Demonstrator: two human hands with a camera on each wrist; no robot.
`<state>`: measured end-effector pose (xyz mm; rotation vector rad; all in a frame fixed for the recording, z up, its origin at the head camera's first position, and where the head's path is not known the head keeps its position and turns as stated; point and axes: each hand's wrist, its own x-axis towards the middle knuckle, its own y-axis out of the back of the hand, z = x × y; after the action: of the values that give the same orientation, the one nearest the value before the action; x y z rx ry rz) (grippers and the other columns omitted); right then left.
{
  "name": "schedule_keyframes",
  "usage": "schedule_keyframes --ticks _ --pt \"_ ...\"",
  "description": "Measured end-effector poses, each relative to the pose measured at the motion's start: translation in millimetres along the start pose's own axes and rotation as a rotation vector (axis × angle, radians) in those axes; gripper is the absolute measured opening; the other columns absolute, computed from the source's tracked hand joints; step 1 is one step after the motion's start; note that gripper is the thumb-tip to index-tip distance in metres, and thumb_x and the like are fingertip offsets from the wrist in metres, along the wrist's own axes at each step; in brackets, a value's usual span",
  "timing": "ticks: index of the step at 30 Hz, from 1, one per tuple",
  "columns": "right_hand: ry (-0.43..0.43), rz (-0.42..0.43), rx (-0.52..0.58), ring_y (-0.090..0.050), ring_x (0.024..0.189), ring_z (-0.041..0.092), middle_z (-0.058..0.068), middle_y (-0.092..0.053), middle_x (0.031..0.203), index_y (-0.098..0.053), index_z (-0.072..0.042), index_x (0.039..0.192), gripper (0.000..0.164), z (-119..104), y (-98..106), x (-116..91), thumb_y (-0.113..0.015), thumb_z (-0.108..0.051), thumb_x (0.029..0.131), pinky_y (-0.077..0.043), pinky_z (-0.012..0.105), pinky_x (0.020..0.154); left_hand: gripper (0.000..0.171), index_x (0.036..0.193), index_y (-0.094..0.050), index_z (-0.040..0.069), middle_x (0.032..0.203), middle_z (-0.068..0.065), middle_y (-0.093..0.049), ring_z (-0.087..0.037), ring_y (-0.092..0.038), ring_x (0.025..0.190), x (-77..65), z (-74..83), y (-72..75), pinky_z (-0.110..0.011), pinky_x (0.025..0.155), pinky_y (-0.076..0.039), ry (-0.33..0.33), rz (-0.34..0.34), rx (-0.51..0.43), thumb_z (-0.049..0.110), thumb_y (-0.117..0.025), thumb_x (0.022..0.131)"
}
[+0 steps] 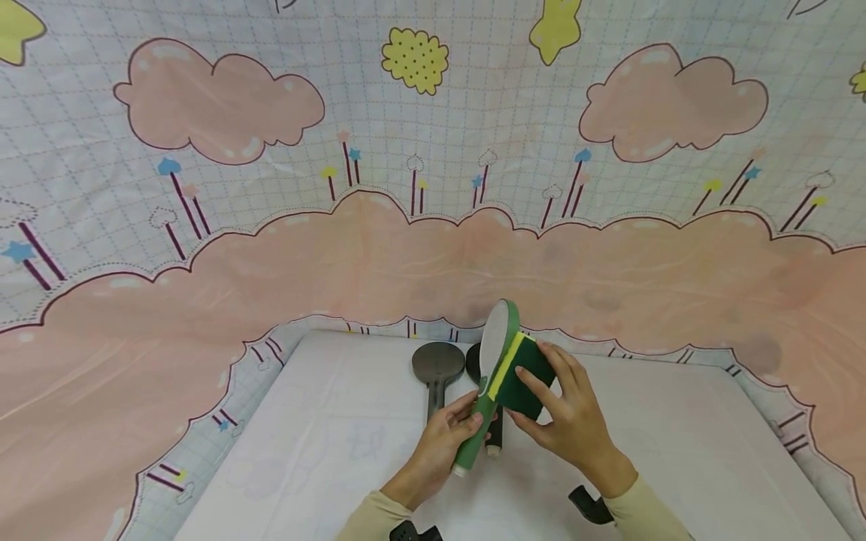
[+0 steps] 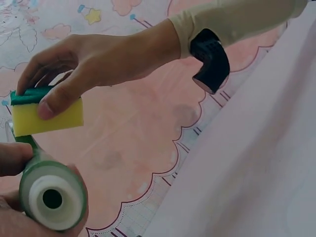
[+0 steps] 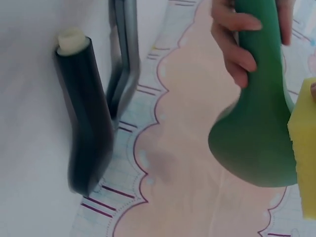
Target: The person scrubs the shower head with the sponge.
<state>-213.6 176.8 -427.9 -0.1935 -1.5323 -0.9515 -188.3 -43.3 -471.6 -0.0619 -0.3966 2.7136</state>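
A green hand-held shower head (image 1: 496, 342) with a pale round face is held tilted above the table. My left hand (image 1: 440, 436) grips its handle, with the thumb across the front. The handle's hollow white end (image 2: 53, 197) points at the left wrist camera. In my right hand (image 1: 575, 413) is a sponge (image 1: 528, 376), yellow on one side and dark green on the other, pinched between thumb and fingers. Its yellow side lies against the back of the shower head near the neck. In the right wrist view, the yellow sponge (image 3: 305, 148) meets the green head's edge.
A grey shower head (image 1: 438, 364) lies on the white table (image 1: 325, 421), behind my left hand. Beside it a black shower head (image 1: 495, 436) is partly hidden by the green one. A patterned pink cloth (image 1: 406, 263) hangs beyond the table.
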Motion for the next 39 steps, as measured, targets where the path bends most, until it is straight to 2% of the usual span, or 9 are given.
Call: schedule_keyframes --ticks 3,12,28,32,39 --pt "-0.004 0.012 -0.007 -0.05 0.117 0.044 0.029 -0.053 0.134 -0.068 -0.011 0.118 0.051 3 2 4 -0.057 -0.054 0.092 -0.025 0.027 0.117 0.064 0.153 -0.024 -0.004 0.146 -0.026 -0.044 -0.033 -0.05 0.132 -0.4 0.7 0.9 -0.021 0.096 -0.046 -0.009 -0.017 0.014 0.02 -0.053 0.101" --pt "-0.017 -0.005 0.027 -0.048 0.119 0.044 0.03 -0.053 0.134 -0.068 -0.011 0.119 0.052 1 0 2 -0.056 -0.054 0.093 -0.021 0.024 0.12 0.062 0.153 -0.025 -0.003 0.147 -0.025 -0.045 -0.027 -0.053 0.129 -0.9 4.8 -1.2 -0.021 0.095 -0.046 0.019 -0.014 -0.012 0.019 -0.051 0.102" --pt "0.004 -0.092 0.065 -0.049 0.122 0.042 0.027 -0.052 0.138 -0.068 -0.013 0.121 0.053 -8 -2 -8 -0.053 -0.056 0.093 -0.017 0.022 0.121 0.06 0.153 -0.025 -0.001 0.156 -0.022 -0.033 -0.012 -0.057 0.11 1.1 8.1 0.0 -0.021 0.093 -0.047 0.046 0.018 -0.047 0.021 -0.048 0.103" --pt "-0.008 -0.137 0.072 -0.047 0.125 0.04 0.025 -0.05 0.141 -0.067 -0.015 0.122 0.054 -10 -2 -12 -0.053 -0.058 0.093 -0.016 0.02 0.12 0.059 0.154 -0.025 -0.001 0.158 -0.021 -0.03 -0.015 -0.055 0.119 1.8 9.0 0.7 -0.022 0.098 -0.045 0.041 0.013 -0.041 0.023 -0.047 0.104" --pt "-0.05 -0.215 0.086 -0.045 0.129 0.037 0.022 -0.048 0.145 -0.066 -0.018 0.125 0.057 -14 -2 -17 -0.054 -0.062 0.09 -0.016 0.017 0.12 0.06 0.154 -0.024 0.001 0.16 -0.018 -0.027 -0.02 -0.043 0.137 2.5 9.7 2.1 -0.02 0.102 -0.042 0.027 -0.011 -0.037 0.024 -0.046 0.104"
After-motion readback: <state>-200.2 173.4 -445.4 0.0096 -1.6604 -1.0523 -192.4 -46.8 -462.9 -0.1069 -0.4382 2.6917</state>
